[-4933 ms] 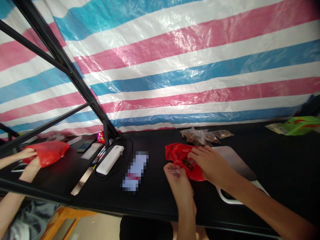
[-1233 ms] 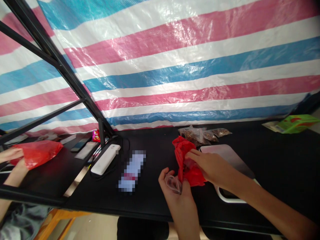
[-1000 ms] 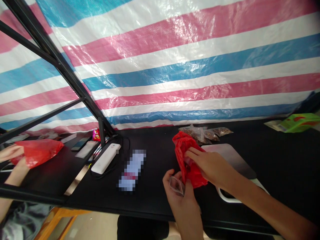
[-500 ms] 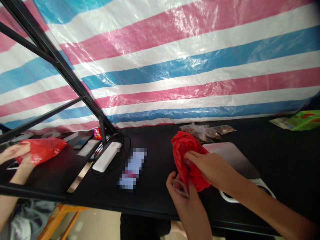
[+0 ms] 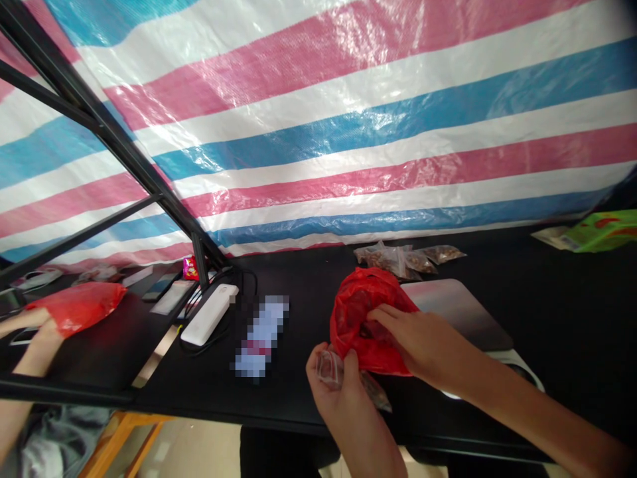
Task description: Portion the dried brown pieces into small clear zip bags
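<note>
A crumpled red plastic bag [image 5: 355,299] stands with its mouth open on the black table in front of me. My left hand [image 5: 338,392] is closed around a small clear zip bag [image 5: 329,368], its mouth open between thumb and fingers. The thumb touches the near rim of the red bag. Behind that hand shows a clear pouch end [image 5: 377,393] with brownish contents; I cannot tell whether it belongs to the same zip bag. My right hand [image 5: 418,338] reaches into the red bag with bent fingers close together. Its fingertips and whatever they hold are hidden.
Several small filled clear bags [image 5: 398,259] lie behind the red bag. A grey-silver flat device [image 5: 462,312] is at right, a green packet [image 5: 604,231] far right. Left are a phone [image 5: 263,335], white power bank [image 5: 210,315], black frame [image 5: 199,259] and another person's hands with a red bag [image 5: 92,305].
My left hand has shifted left and turned, bringing the zip bag beside the red bag. The red bag's mouth has opened wider toward me. My right hand stays inside it.
</note>
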